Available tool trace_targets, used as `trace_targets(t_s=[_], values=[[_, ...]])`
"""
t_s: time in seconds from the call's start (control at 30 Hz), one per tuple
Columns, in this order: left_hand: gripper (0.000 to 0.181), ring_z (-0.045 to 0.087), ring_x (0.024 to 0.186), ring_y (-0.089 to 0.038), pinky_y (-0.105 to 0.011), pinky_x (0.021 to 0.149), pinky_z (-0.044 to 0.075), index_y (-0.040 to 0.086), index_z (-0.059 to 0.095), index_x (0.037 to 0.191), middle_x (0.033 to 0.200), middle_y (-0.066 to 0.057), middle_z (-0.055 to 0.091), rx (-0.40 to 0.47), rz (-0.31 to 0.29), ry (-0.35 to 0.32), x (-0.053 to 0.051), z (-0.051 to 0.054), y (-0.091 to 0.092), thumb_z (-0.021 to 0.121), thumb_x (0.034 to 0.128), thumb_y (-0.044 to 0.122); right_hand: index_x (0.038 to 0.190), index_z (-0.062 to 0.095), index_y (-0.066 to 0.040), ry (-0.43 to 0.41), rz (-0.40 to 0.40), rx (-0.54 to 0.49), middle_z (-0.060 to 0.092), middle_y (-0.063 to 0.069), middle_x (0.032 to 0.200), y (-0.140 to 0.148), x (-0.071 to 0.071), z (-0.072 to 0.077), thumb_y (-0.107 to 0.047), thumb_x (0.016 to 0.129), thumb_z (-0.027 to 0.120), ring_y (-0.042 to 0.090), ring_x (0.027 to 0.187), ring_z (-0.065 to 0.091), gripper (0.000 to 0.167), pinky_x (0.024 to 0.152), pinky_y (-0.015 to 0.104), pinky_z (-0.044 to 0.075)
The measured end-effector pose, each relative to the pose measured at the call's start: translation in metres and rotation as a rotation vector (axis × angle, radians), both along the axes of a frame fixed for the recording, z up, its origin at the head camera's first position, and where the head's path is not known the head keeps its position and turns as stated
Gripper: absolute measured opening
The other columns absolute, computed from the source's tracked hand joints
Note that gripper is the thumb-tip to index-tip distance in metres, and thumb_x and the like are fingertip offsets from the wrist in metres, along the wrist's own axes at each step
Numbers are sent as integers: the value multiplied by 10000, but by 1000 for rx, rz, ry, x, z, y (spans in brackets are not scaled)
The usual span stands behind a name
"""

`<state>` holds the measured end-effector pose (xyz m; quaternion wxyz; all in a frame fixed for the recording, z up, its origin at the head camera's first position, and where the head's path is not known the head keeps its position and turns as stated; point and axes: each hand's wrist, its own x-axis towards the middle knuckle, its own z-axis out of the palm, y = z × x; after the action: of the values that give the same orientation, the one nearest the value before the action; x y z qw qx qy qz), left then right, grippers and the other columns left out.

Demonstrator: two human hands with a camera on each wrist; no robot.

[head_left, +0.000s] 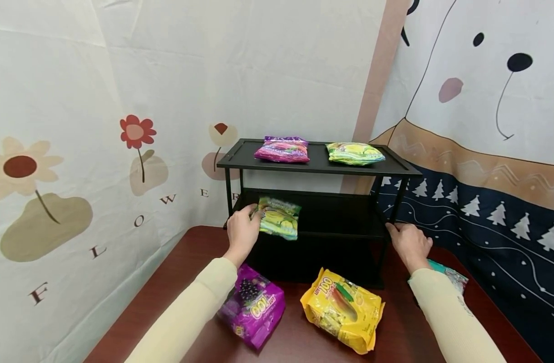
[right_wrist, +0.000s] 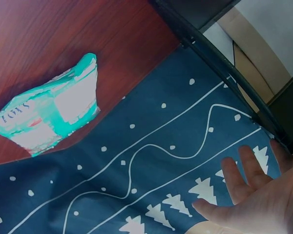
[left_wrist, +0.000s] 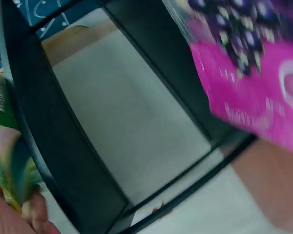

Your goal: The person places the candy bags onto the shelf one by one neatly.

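Observation:
My left hand (head_left: 243,233) pinches the left edge of a green and yellow bag (head_left: 279,218) in front of the rack's middle shelf; in the left wrist view that bag (left_wrist: 7,141) is at the left edge with my fingers below it. My right hand (head_left: 409,244) is at the right front post of the black rack (head_left: 320,162), its thumb side against it. In the right wrist view several fingers of this hand (right_wrist: 259,200) are spread away from the post. On the top shelf lie a purple-pink bag (head_left: 283,150) and a yellow-green bag (head_left: 355,153).
A purple bag (head_left: 254,305) and a yellow bag (head_left: 343,308) lie on the red-brown table (head_left: 204,343) before the rack. Beyond my right forearm lies a teal and white bag (head_left: 449,275). Printed cloths hang behind and at both sides.

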<state>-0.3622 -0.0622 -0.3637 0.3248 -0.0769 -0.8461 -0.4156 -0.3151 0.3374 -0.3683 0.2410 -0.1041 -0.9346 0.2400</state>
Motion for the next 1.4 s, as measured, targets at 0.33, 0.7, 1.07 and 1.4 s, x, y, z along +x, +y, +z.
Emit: trace_targets(t_s=[0.33, 0.7, 1.07, 1.4], values=[[245, 585, 1083, -305, -510, 918, 438, 67, 738, 1147, 1160, -113, 673, -283, -132, 181, 9, -6, 1, 681, 959, 213, 743, 693, -40, 9, -6, -8, 527, 100, 624, 0, 0, 0, -357, 1038, 497, 423, 857, 558, 475, 870, 621, 285], [328, 631, 972, -244, -445, 858, 488, 122, 762, 1059, 1038, -66, 681, -659, -144, 593, 10, -25, -11, 795, 836, 360, 831, 728, -4, -2, -8, -6, 543, 105, 639, 0, -2, 1, -352, 1040, 493, 429, 878, 558, 469, 884, 626, 281], [146, 661, 883, -204, -392, 830, 513, 118, 766, 988, 945, -34, 693, -745, -144, 714, 10, -25, -6, 721, 877, 33, 822, 719, -9, -5, -10, -6, 538, 109, 635, -1, 0, -1, -360, 1041, 488, 434, 878, 558, 474, 870, 617, 287], [130, 641, 878, -220, -427, 855, 490, 121, 762, 961, 942, -33, 693, -768, -121, 644, 4, -22, 5, 739, 869, 31, 936, 746, 11, 29, -24, -8, 565, 126, 658, -3, 1, 0, -347, 1032, 519, 443, 873, 566, 435, 821, 590, 300]])
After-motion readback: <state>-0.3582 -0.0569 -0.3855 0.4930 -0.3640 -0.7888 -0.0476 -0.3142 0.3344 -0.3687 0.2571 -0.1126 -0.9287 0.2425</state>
